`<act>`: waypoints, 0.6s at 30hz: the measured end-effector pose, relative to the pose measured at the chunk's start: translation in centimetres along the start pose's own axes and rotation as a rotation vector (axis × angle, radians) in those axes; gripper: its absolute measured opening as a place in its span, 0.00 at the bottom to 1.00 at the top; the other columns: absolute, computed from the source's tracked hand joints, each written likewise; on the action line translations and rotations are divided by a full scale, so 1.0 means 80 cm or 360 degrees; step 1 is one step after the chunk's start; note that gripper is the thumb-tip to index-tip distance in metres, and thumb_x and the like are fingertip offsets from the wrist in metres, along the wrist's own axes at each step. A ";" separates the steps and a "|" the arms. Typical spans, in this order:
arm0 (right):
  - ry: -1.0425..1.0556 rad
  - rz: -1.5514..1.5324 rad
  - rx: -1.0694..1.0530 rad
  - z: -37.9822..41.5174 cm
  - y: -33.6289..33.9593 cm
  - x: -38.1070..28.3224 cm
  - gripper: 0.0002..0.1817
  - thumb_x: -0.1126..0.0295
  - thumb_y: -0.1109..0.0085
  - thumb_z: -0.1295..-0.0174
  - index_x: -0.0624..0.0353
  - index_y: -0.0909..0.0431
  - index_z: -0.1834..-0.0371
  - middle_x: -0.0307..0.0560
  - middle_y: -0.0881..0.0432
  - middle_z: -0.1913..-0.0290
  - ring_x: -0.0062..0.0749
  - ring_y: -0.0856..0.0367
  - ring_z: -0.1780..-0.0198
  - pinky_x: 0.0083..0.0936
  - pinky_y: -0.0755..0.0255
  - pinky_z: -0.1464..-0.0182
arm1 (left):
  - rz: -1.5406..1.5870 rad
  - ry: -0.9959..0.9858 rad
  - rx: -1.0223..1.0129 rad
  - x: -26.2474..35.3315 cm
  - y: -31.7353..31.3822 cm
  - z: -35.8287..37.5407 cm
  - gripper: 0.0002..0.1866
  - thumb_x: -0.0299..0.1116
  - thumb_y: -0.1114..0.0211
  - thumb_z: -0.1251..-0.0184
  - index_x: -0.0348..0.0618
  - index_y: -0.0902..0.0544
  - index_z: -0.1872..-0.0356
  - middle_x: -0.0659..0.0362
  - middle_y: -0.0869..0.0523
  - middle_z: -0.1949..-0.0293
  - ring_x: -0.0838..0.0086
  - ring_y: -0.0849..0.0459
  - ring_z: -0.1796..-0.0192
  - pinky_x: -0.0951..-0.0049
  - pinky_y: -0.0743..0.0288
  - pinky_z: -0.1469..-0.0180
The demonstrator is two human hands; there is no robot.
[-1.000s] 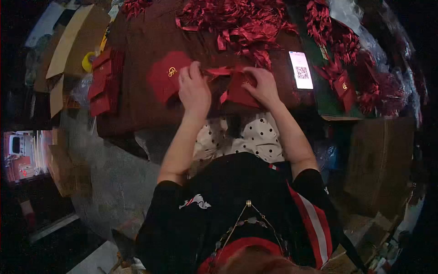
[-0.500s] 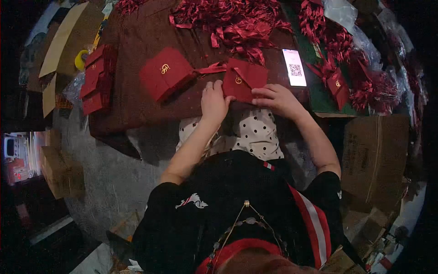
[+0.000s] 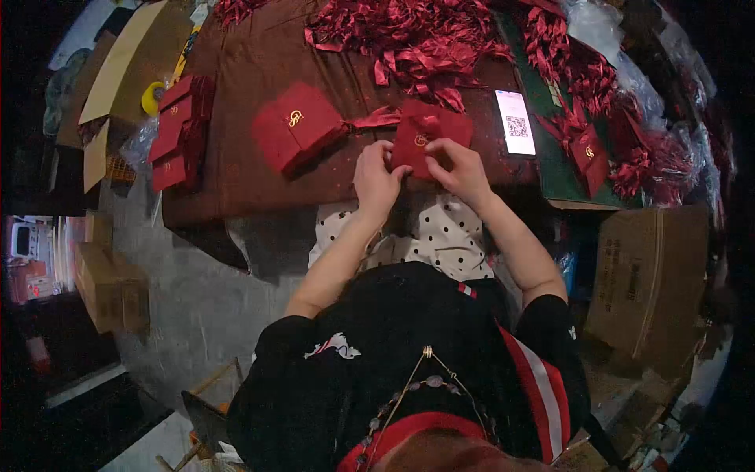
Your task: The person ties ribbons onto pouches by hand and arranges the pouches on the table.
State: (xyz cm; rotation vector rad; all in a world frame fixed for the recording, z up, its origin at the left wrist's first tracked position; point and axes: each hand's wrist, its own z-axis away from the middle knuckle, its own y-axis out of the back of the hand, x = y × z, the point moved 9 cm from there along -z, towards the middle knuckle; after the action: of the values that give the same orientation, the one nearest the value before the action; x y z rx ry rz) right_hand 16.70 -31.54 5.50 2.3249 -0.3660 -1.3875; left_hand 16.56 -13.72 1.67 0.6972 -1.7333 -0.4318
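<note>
A red pouch [image 3: 415,141] with a gold emblem lies at the table's near edge, in front of my body. My left hand [image 3: 377,179] grips its left side, fingers curled and thumb on the lower edge. Over the front of the pouch, beside the emblem, my right hand [image 3: 462,173] is closed in a pinch on it; the fingertips partly hide what they hold. A red ribbon [image 3: 376,119] runs left from the pouch toward a stack of red pouches [image 3: 303,126] bearing the same gold emblem.
A heap of red ribbons [image 3: 409,43] covers the back of the brown cloth [image 3: 236,185]. To the right lies a phone [image 3: 515,122] showing a QR code. More red pouches [image 3: 179,134] stand at the left edge; a cardboard box [image 3: 649,275] is at right.
My right hand has moved left and inward from the pouch's right edge to its front near the emblem. The flap's diagonal edge no longer shows. My left hand stays at the left side.
</note>
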 end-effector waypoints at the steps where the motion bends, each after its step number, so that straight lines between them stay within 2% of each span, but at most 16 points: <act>1: 0.0108 0.0104 0.0051 -0.004 -0.009 0.003 0.10 0.73 0.32 0.40 0.61 0.16 0.56 0.48 0.13 0.62 0.36 0.12 0.57 0.28 0.20 0.55 | -0.0008 -0.0007 -0.0002 -0.001 0.000 -0.001 0.28 0.33 0.19 0.55 0.44 0.22 0.51 0.54 0.21 0.60 0.55 0.21 0.54 0.58 0.27 0.50; 3: 0.0100 0.0162 0.0028 -0.007 -0.023 0.011 0.09 0.72 0.31 0.40 0.61 0.16 0.58 0.48 0.13 0.61 0.37 0.12 0.57 0.28 0.20 0.54 | -0.0004 0.0066 -0.0074 -0.002 -0.001 -0.001 0.28 0.33 0.19 0.56 0.45 0.22 0.52 0.53 0.21 0.60 0.55 0.20 0.55 0.58 0.27 0.52; 6: 0.0053 0.0149 0.0030 -0.012 -0.034 0.004 0.07 0.71 0.30 0.41 0.60 0.15 0.62 0.49 0.14 0.62 0.40 0.12 0.58 0.31 0.20 0.55 | -0.0025 0.0041 -0.0006 -0.006 0.001 -0.001 0.26 0.34 0.18 0.56 0.44 0.21 0.55 0.54 0.21 0.63 0.56 0.20 0.58 0.58 0.26 0.54; 8: 0.0156 0.0315 0.0050 -0.013 -0.039 0.001 0.07 0.70 0.30 0.42 0.59 0.15 0.63 0.49 0.14 0.64 0.42 0.14 0.60 0.32 0.20 0.56 | 0.0014 0.0028 0.0031 -0.004 0.003 0.000 0.25 0.37 0.18 0.57 0.44 0.20 0.57 0.56 0.20 0.65 0.57 0.19 0.58 0.58 0.26 0.55; 13: 0.0079 0.0581 0.0001 -0.014 -0.049 0.006 0.06 0.67 0.32 0.42 0.54 0.15 0.63 0.46 0.20 0.60 0.44 0.19 0.54 0.37 0.23 0.53 | -0.0010 0.0133 -0.0079 -0.014 -0.003 -0.001 0.25 0.36 0.18 0.57 0.44 0.19 0.57 0.56 0.18 0.64 0.57 0.18 0.58 0.59 0.25 0.54; 18: 0.0252 0.0725 -0.0027 -0.008 -0.064 0.006 0.06 0.68 0.34 0.42 0.55 0.18 0.64 0.45 0.23 0.61 0.45 0.21 0.57 0.39 0.22 0.59 | -0.0149 0.0123 -0.0134 -0.013 -0.005 -0.006 0.26 0.36 0.18 0.56 0.44 0.17 0.54 0.53 0.16 0.62 0.55 0.17 0.57 0.57 0.23 0.54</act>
State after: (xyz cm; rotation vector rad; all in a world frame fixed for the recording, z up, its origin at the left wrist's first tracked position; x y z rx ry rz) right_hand 17.55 -27.11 3.00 2.1393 -0.7730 -0.9764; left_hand 17.25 -13.34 0.78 0.7275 -1.6051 -0.5326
